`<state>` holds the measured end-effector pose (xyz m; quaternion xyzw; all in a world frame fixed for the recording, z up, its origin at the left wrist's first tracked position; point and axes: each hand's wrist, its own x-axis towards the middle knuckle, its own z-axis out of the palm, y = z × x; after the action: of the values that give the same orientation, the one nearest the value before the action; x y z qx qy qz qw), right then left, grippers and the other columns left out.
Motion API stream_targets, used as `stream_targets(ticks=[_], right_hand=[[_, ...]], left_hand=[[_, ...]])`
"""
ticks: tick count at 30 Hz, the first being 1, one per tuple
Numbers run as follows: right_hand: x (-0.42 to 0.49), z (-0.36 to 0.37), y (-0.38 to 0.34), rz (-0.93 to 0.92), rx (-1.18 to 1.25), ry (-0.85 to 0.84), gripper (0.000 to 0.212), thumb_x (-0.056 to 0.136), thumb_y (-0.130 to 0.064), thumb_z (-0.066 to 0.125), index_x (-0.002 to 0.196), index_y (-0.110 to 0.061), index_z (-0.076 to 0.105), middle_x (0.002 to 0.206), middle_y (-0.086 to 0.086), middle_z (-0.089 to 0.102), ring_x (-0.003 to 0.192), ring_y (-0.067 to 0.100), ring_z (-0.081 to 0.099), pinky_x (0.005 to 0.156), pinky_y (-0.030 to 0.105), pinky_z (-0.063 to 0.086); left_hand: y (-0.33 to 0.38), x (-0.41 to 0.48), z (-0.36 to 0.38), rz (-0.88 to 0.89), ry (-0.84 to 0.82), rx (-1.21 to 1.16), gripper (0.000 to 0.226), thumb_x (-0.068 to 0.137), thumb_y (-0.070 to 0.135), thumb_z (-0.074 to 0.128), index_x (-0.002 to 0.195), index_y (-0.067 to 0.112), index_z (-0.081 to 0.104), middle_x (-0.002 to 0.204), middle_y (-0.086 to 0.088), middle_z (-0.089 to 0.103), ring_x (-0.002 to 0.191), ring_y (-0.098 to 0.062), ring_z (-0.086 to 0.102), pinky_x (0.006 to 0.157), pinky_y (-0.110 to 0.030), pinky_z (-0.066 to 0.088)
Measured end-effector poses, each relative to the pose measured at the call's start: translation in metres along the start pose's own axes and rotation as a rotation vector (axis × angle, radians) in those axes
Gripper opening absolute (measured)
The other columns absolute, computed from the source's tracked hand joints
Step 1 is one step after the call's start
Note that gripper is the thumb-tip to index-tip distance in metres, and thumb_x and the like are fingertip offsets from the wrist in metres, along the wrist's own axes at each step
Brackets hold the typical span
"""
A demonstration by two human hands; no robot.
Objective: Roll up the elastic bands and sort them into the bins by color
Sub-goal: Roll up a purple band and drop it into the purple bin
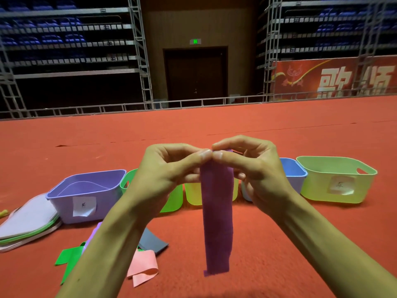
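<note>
The purple bin (86, 196) stands at 9 o'clock on the red floor (279, 244); its contents cannot be made out with certainty. Several loose bands (142, 267), green, pink and grey, lie at 7 o'clock. At centre the left hand (165, 168) and right hand (255, 168) meet, thumb and forefinger of each pinching the top edge of the purple band (218, 222), which hangs straight down, unrolled. The blue bin (294, 171) and pale green bin (335, 179) sit at 3 o'clock. Assessment: rolling is only starting. The next move calls for turning the top edge over tightly, winding downward, then carrying the roll to the purple bin.
</note>
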<state>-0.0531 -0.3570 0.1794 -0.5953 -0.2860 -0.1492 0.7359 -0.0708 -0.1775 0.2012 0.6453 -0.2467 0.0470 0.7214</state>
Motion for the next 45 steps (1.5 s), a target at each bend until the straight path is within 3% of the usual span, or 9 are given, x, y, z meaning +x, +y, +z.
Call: stream_targets(ticks=[4, 11, 16, 20, 24, 29, 33, 39, 45], right_hand=[[0.002, 0.000, 0.000, -0.015, 0.021, -0.065, 0.021, 0.073, -0.010, 0.079, 0.094, -0.013, 0.078, 0.080, 0.004, 0.071, 0.068, 0.019, 0.055, 0.053, 0.019, 0.036], [0.003, -0.005, 0.001, -0.033, 0.012, -0.001, 0.027, 0.074, -0.035, 0.078, 0.086, -0.011, 0.078, 0.069, 0.004, 0.062, 0.053, 0.014, 0.040, 0.048, 0.025, 0.026], [-0.001, -0.002, -0.002, -0.102, -0.043, 0.003, 0.011, 0.082, -0.021, 0.081, 0.078, -0.011, 0.079, 0.060, 0.000, 0.063, 0.054, 0.012, 0.040, 0.050, 0.021, 0.032], [-0.005, 0.001, -0.006, -0.151, -0.041, 0.004, 0.011, 0.082, -0.009, 0.077, 0.083, 0.002, 0.075, 0.067, 0.000, 0.073, 0.057, 0.003, 0.058, 0.057, 0.013, 0.044], [-0.007, 0.002, -0.006, -0.165, -0.040, 0.032, 0.014, 0.081, -0.012, 0.076, 0.084, 0.001, 0.074, 0.076, 0.006, 0.076, 0.070, 0.012, 0.067, 0.067, 0.021, 0.052], [-0.012, 0.002, -0.004, -0.114, 0.027, 0.080, 0.010, 0.077, -0.010, 0.075, 0.082, -0.003, 0.073, 0.072, 0.001, 0.074, 0.066, 0.008, 0.068, 0.062, 0.015, 0.050], [-0.014, 0.001, -0.001, -0.097, 0.070, 0.077, 0.011, 0.077, -0.007, 0.081, 0.084, -0.005, 0.073, 0.075, 0.006, 0.074, 0.068, 0.010, 0.068, 0.060, 0.015, 0.050], [-0.012, -0.006, -0.005, -0.007, 0.013, 0.003, 0.016, 0.077, -0.023, 0.081, 0.085, -0.012, 0.073, 0.065, 0.000, 0.059, 0.046, 0.011, 0.039, 0.042, 0.018, 0.031], [-0.015, -0.004, -0.004, -0.054, -0.072, 0.036, 0.028, 0.083, -0.012, 0.079, 0.085, 0.014, 0.069, 0.056, -0.008, 0.061, 0.045, 0.000, 0.046, 0.047, 0.009, 0.035]], left_hand=[[0.001, 0.000, 0.001, 0.122, 0.048, 0.104, 0.015, 0.079, 0.014, 0.073, 0.087, 0.002, 0.078, 0.084, -0.015, 0.078, 0.077, -0.018, 0.073, 0.067, -0.025, 0.057], [0.007, -0.001, -0.002, 0.161, 0.092, 0.137, 0.014, 0.076, 0.015, 0.081, 0.088, 0.009, 0.081, 0.089, -0.018, 0.078, 0.083, -0.027, 0.071, 0.082, -0.046, 0.056], [0.010, -0.005, 0.004, 0.202, 0.076, 0.160, 0.022, 0.068, 0.003, 0.080, 0.089, 0.001, 0.077, 0.085, -0.015, 0.079, 0.081, -0.022, 0.077, 0.075, -0.026, 0.059], [0.005, -0.006, 0.002, 0.186, 0.080, 0.122, 0.023, 0.067, 0.004, 0.079, 0.090, 0.005, 0.078, 0.088, -0.015, 0.079, 0.083, -0.023, 0.076, 0.077, -0.026, 0.059], [0.004, -0.004, 0.004, 0.086, 0.052, 0.036, 0.028, 0.067, 0.013, 0.079, 0.095, 0.008, 0.078, 0.095, -0.015, 0.079, 0.088, -0.020, 0.075, 0.075, -0.026, 0.059], [0.005, -0.001, 0.006, -0.001, 0.031, 0.012, 0.023, 0.069, 0.027, 0.077, 0.082, 0.009, 0.082, 0.089, -0.012, 0.079, 0.081, -0.015, 0.072, 0.067, -0.021, 0.057], [0.003, -0.002, 0.008, 0.051, 0.045, 0.053, 0.021, 0.073, 0.019, 0.077, 0.086, 0.004, 0.080, 0.090, -0.016, 0.079, 0.084, -0.018, 0.074, 0.071, -0.026, 0.059], [0.004, -0.004, 0.008, 0.114, 0.079, 0.170, 0.020, 0.074, 0.007, 0.079, 0.092, -0.001, 0.078, 0.086, -0.014, 0.079, 0.080, -0.019, 0.074, 0.074, -0.028, 0.061], [0.003, -0.004, 0.006, 0.146, 0.122, 0.186, 0.022, 0.067, 0.007, 0.081, 0.089, 0.004, 0.078, 0.081, -0.011, 0.079, 0.076, -0.014, 0.075, 0.069, -0.020, 0.057]])
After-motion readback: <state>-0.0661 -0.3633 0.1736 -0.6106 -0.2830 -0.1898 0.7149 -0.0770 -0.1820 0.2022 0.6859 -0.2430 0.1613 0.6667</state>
